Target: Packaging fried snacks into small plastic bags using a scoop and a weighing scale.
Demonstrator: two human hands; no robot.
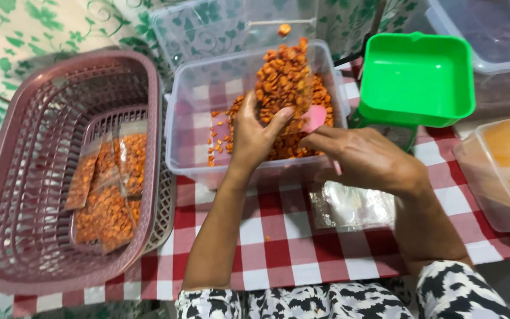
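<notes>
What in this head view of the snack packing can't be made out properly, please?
- Pink scoop: mostly hidden by the right hand.
- Clear bag held by the left hand: edges blurred.
- Scale face under the green tray: hidden by hand and tray.
- Orange-filled tub: cut off at right edge.

The tub (pixel 187 94) is clear, smooth plastic, and the bag (pixel 281 82) is thin glossy film. The basket (pixel 7 177) is matt mauve plastic lattice. The tray (pixel 417 77) is glossy green plastic.

packages | clear snack bag (pixel 283 77) of orange pieces, upright over the clear tub (pixel 191 112), gripped in my left fingers (pixel 254 137); filled clear packets (pixel 108 188) flat in mauve basket (pixel 7 195); empty clear bags (pixel 352 207) on table (pixel 278 248)
</notes>
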